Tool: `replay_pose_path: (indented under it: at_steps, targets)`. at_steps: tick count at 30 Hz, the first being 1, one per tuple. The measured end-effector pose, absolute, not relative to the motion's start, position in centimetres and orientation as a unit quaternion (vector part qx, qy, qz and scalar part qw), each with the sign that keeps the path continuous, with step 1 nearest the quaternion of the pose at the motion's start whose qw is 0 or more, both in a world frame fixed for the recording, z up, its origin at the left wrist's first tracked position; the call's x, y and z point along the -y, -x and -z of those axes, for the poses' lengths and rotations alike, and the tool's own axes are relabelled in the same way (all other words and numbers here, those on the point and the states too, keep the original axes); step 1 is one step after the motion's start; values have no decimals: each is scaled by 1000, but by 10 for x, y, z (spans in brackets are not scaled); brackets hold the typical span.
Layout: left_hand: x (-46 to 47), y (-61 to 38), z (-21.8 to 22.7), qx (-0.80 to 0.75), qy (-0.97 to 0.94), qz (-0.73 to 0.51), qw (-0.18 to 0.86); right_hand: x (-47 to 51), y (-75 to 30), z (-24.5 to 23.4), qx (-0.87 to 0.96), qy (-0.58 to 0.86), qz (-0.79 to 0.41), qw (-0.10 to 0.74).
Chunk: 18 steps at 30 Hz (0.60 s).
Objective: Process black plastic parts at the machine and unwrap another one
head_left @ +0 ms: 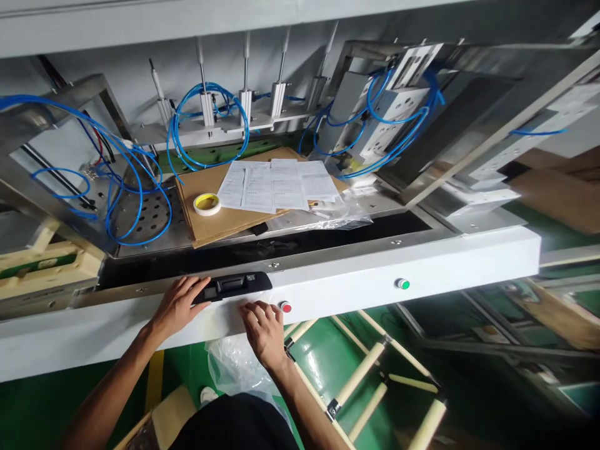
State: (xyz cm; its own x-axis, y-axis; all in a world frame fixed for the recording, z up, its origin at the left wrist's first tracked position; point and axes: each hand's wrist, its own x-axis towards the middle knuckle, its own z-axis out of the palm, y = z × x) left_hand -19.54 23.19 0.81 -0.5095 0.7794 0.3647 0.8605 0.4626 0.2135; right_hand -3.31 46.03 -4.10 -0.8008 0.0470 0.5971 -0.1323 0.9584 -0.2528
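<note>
So, only the head view to go on. Both hands are up at the front edge of a long white machine panel (422, 265). The left hand (175, 306) lies flat with its fingers (199, 286) spread loosely over the left end of a black latch handle (233, 285) set into the panel's top lip, touching it but not curled around it. The right hand (262, 328) sits just beside it on the white face, fingers (250, 310) pressed fairly close together, tips down on the panel right under the handle and just left of a red button (285, 307). It holds nothing. A green button (402, 284) sits well apart, further along to the right.

Behind the panel there's a cardboard sheet (210, 215) with a roll of yellow tape (207, 204) and some printed papers (276, 184) on it, plus clear plastic wrap (328, 215) and lots of looped blue air hoses (206, 119). Below, green floor and a roller rack (360, 372).

My read: this looks like the feeling-out stage on that latch, hands placed but no real grip yet. Next move probably needs the left fingers to hook under or around the handle properly, while the right steadies the panel and stays off the red button.
</note>
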Motion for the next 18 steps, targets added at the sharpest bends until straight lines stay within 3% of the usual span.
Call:
replay_pose_path:
  at_steps: [9, 13, 18]
  targets:
    - [-201, 165, -21, 825, 496, 244, 114, -480, 53, -12, 948, -83, -149, 269]
    - [-193, 162, -23, 829, 458, 292, 133, -495, 66, -20, 949, -97, -151, 259]
    - [-203, 176, -30, 838, 399, 364, 82, -520, 74, -24, 947, -134, -161, 244]
